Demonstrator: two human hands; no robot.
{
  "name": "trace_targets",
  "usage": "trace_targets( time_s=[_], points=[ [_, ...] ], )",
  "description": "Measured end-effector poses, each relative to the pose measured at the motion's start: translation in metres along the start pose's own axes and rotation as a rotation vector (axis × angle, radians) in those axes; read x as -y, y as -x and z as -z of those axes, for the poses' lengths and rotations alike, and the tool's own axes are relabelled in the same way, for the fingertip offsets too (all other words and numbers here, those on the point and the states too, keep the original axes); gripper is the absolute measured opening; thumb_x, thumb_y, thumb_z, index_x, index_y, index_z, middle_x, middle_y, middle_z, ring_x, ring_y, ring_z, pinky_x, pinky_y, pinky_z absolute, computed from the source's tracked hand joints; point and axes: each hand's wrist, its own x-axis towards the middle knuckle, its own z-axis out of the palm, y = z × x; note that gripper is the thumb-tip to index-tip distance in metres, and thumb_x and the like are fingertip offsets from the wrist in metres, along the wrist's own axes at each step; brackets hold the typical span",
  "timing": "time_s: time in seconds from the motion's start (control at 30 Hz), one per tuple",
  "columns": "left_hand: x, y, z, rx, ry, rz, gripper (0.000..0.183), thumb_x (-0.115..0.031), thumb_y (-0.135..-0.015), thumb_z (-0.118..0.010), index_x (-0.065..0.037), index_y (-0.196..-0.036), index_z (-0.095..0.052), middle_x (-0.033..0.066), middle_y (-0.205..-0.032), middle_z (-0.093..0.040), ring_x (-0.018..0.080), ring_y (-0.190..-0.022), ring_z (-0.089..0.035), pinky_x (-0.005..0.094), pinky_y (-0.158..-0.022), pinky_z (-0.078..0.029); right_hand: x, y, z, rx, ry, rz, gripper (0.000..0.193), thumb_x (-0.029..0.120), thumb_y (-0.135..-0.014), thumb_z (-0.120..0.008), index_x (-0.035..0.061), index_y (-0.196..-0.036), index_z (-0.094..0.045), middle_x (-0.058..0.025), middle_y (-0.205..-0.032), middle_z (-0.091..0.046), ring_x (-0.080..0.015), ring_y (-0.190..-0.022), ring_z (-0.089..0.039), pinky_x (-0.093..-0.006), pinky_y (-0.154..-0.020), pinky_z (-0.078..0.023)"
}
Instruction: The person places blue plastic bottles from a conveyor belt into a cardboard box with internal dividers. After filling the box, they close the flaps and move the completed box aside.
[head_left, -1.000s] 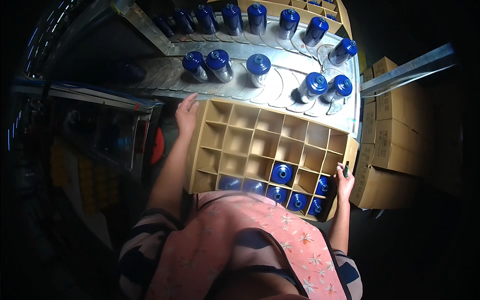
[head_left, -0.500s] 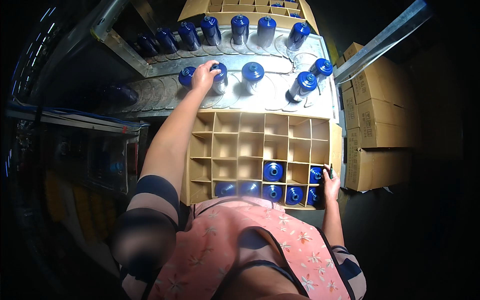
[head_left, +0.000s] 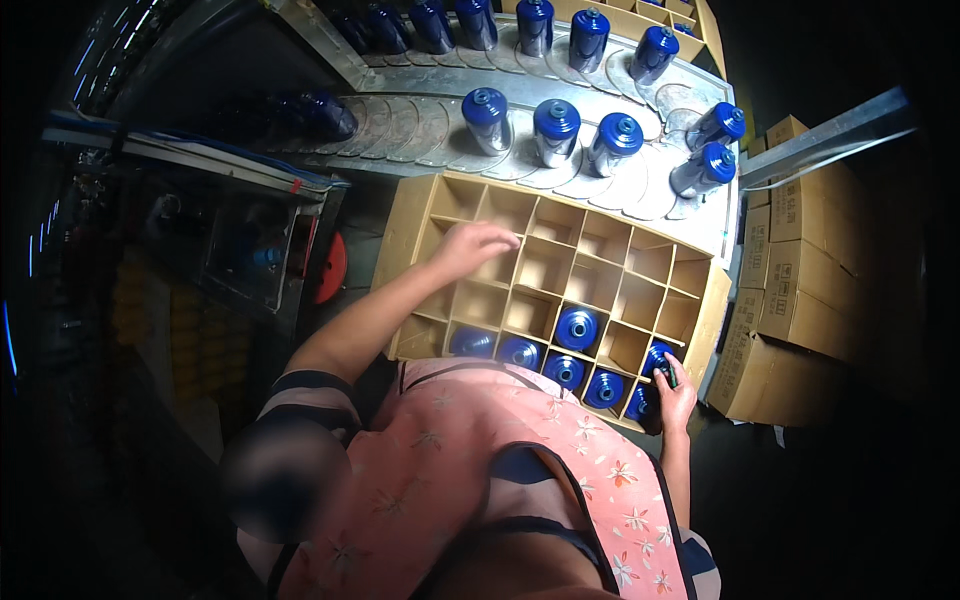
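Observation:
My left hand [head_left: 476,248] hovers over the upper left cells of a divided cardboard carton [head_left: 408,222]; its fingers stretch out and hold nothing. At the carton's right side my right hand [head_left: 677,392] pinches a small dark green, stick-like thing [head_left: 673,375]. Those fingers are beside a blue bottle [head_left: 658,357] in the right-hand column; whether they touch it is unclear. More blue bottles stand in the near row, and one blue bottle [head_left: 576,327] sits a row farther back. Beyond the carton, a blue bottle [head_left: 556,130] stands upright among others on a metal conveyor [head_left: 400,130].
Bottles line the conveyor's far run and its curved right end. Behind it stands another divided carton [head_left: 625,22]. A metal bar [head_left: 830,135] slants at the right, before stacked cardboard boxes [head_left: 810,290]. A red disc [head_left: 332,268] shows left of the carton.
My left hand has let go of a bottle on the conveyor and come back empty over the carton. The whole view has shifted and tilted. My right hand stays at the carton's right side.

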Motion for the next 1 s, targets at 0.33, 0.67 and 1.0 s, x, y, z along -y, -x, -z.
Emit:
trace_targets(
  time_s=[0.33, 0.67, 1.0],
  points=[
    [0.015, 0.153, -0.041, 0.340, -0.214, -0.303, 0.029, -0.010, -0.076, -0.066, -0.022, -0.102, -0.072, -0.0017, -0.117, -0.062, 0.0207, -0.109, -0.054, 0.0381, -0.098, -0.038, 0.016, 0.020, -0.012, 0.001, 0.373, 0.069, 0.046, 0.014, -0.078, -0.072, 0.0211, -0.122, -0.064, -0.0177, -0.102, -0.069, -0.0322, -0.092, -0.068, -0.0386, -0.083, -0.051],
    [0.018, 0.172, -0.049, 0.231, -0.263, -0.411, 0.019, -0.014, -0.072, -0.066, -0.017, -0.089, -0.076, -0.0056, -0.133, -0.057, 0.0217, -0.114, -0.050, 0.0417, -0.098, -0.035, 0.006, 0.042, -0.034, -0.115, 0.328, 0.050, 0.042, 0.017, -0.081, -0.071, 0.0197, -0.123, -0.063, -0.0151, -0.099, -0.070, -0.0317, -0.087, -0.066, -0.0408, -0.079, -0.050],
    [-0.006, 0.132, -0.097, 0.401, -0.214, -0.618, 0.027, -0.014, -0.077, -0.071, -0.018, -0.104, -0.070, -0.0041, -0.113, -0.064, 0.0162, -0.106, -0.054, 0.0384, -0.095, -0.036, -0.008, 0.037, -0.042, -0.123, 0.196, 0.059, 0.040, 0.022, -0.085, -0.069, 0.0235, -0.125, -0.063, -0.0089, -0.094, -0.070, -0.0200, -0.084, -0.067, -0.0346, -0.080, -0.049]
  ],
)
